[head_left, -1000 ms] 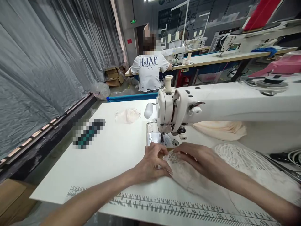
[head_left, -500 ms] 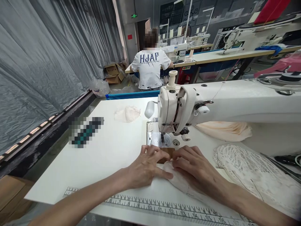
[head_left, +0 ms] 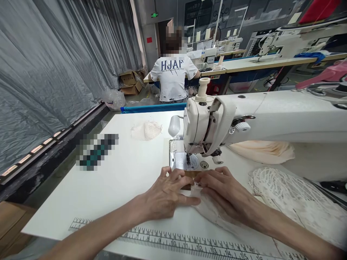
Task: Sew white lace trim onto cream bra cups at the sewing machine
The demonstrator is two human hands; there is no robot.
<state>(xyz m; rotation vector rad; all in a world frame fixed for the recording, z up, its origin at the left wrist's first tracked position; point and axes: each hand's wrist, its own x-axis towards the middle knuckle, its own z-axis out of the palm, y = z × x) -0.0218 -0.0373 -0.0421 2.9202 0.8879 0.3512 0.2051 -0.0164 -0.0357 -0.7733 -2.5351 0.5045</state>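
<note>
- Left hand: fingers bent, forefinger and thumb a little apart, both tips meeting the cloth; a true pinch cannot be confirmed from this angle.
- Right hand: fingers bunched together, gripping the same cloth close to its gathered end.
- Pale fabric: on the counter, in front of the needle plate, its far end at a brown panel; the rest runs back below the right hand and forearm.
- Handling, as judged: light, thin and limp, likely to crease, shift and fold under itself; the openwork could snag or stretch.
- Recommended hold: pinch close to the edge with both hands, flat fingertips on the layers, no pulling on the mesh.
- Sewing machine: stands just beyond the hands, no cloth under its needle.
- Lace piece: spread to the right of the right hand.
- Layered cloth: folded beneath the machine arm.
- Small pale piece: alone, well apart, toward the counter's far edge.
- Containers: carton by the curtain, flaps raised, contents not visible; clear plastic bag beside it, crumpled; second carton at lower left, interior not shown.
</note>
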